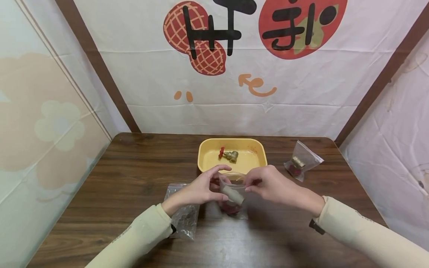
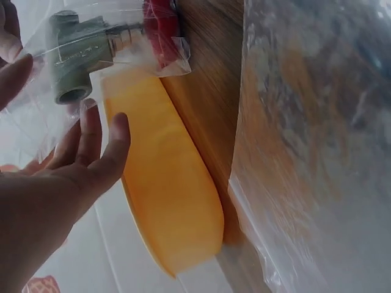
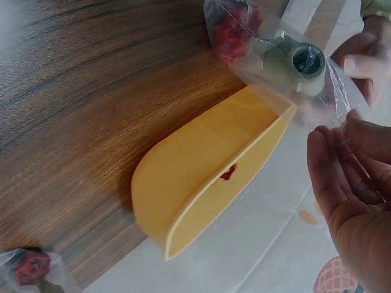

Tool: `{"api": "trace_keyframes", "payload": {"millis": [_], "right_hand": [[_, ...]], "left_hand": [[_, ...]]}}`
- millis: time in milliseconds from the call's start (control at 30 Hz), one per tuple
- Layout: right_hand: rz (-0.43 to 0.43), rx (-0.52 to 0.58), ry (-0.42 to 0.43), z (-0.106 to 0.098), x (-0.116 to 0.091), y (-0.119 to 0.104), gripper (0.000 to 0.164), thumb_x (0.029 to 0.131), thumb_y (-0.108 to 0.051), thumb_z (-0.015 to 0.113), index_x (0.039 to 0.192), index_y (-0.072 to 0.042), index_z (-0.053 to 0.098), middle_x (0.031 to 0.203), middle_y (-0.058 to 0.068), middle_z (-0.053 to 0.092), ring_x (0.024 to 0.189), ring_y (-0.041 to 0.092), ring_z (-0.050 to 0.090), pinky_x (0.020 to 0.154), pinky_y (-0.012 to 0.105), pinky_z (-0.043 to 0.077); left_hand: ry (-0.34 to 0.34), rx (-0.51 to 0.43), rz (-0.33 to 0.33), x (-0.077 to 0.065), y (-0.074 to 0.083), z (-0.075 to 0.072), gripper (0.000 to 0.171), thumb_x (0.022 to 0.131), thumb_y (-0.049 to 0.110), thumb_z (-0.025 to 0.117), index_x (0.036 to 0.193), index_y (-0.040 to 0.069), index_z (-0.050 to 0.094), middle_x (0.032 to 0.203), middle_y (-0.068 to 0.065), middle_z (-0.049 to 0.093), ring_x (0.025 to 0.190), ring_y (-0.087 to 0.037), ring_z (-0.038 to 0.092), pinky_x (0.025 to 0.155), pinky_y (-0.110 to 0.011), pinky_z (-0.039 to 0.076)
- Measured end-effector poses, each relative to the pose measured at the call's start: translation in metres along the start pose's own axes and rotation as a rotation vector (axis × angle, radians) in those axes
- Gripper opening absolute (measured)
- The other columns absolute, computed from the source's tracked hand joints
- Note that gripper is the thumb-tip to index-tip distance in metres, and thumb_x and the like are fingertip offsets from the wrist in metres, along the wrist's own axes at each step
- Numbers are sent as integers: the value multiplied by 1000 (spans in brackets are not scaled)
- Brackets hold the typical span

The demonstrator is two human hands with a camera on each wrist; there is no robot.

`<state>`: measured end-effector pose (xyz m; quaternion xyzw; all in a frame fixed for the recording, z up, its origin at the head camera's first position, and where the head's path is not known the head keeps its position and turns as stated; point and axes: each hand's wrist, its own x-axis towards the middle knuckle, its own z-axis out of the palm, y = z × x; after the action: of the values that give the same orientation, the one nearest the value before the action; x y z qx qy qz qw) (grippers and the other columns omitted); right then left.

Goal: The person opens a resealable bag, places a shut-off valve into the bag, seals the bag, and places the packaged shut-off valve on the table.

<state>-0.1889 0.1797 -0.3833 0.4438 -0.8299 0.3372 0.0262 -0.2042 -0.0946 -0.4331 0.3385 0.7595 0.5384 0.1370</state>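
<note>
A clear plastic bag (image 1: 243,214) hangs upright between my hands over the table, mouth up. Inside it lies a valve with a grey-green body (image 2: 82,55) and a red handwheel (image 3: 235,38), the wheel toward the bag's bottom. My left hand (image 1: 205,187) holds the bag's left side, thumb in front and fingers round the far side. At the right of the mouth, my right hand (image 1: 272,185) pinches the rim between thumb and fingers. Just beyond both hands stands a yellow tray (image 1: 202,153) holding a brass valve (image 1: 231,156) with a red handle.
To the right on the wooden table (image 1: 134,175) lies another zip bag (image 1: 306,160) with a red-handled valve inside. Flat clear plastic bags (image 1: 186,219) lie beneath my left forearm. A printed cloth (image 1: 151,115) hangs behind the table.
</note>
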Motion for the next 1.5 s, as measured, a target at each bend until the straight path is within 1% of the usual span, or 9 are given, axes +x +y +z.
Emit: {"api": "trace_keyframes", "payload": {"millis": [200,333,600,800,967,1067,1200,1267,1500], "right_hand": [[37,-16,5,-5,-4,4,19,87,4,84,86,-13,76,104,4,70,87,11,68,72,31,60],[110,14,9,-4,-8,4,17,88,-1,84,87,-14,74,109,4,62,84,10,67,72,30,60],[146,7,-21,2,-13,2,12,91,-5,82,90,-14,74,82,-11,69,74,3,64,66,30,57],[143,4,13,3,-13,0,12,92,-2,80,90,-12,75,80,-6,71,71,3,59,63,26,52],[132,32,21,5,-12,0,13,91,-1,81,91,-11,73,81,-9,68,72,4,60,63,26,54],[158,62,-14,7,-13,0,28,86,-3,86,106,-8,68,92,-5,69,79,9,65,69,31,58],[184,25,-90,13,-15,2,77,81,-12,93,144,-8,49,118,6,69,98,17,68,81,40,59],[174,-1,-116,16,-16,4,90,83,-14,92,155,-9,38,126,9,70,102,18,69,84,42,59],[161,-14,-79,25,-16,8,86,85,-6,88,155,-6,38,108,9,74,73,14,65,67,30,55]], "left_hand": [[6,19,-11,2,1,5,75,85,-4,84,149,4,47,116,-11,69,101,-22,67,89,-42,59],[34,52,-27,2,0,10,76,84,1,86,150,4,47,115,-8,70,95,-19,68,83,-37,60],[123,207,-49,1,2,22,86,78,15,95,150,15,49,106,5,75,86,-9,67,82,-33,54],[181,281,-20,4,0,31,87,75,14,95,149,14,50,98,9,73,85,-6,67,83,-32,54],[204,325,-6,6,1,36,86,74,14,93,148,14,49,93,8,72,83,-5,67,82,-31,55],[194,312,-15,5,2,35,88,74,13,93,149,15,48,94,7,72,83,-6,67,81,-31,55],[169,285,-11,2,5,29,93,75,13,95,153,15,44,99,6,74,89,-8,69,86,-34,55],[154,274,-3,0,6,26,94,76,12,94,154,16,42,102,7,74,94,-8,70,91,-36,54],[100,238,32,-2,3,20,90,81,5,90,155,16,39,106,7,74,100,-9,69,97,-38,52]]}}
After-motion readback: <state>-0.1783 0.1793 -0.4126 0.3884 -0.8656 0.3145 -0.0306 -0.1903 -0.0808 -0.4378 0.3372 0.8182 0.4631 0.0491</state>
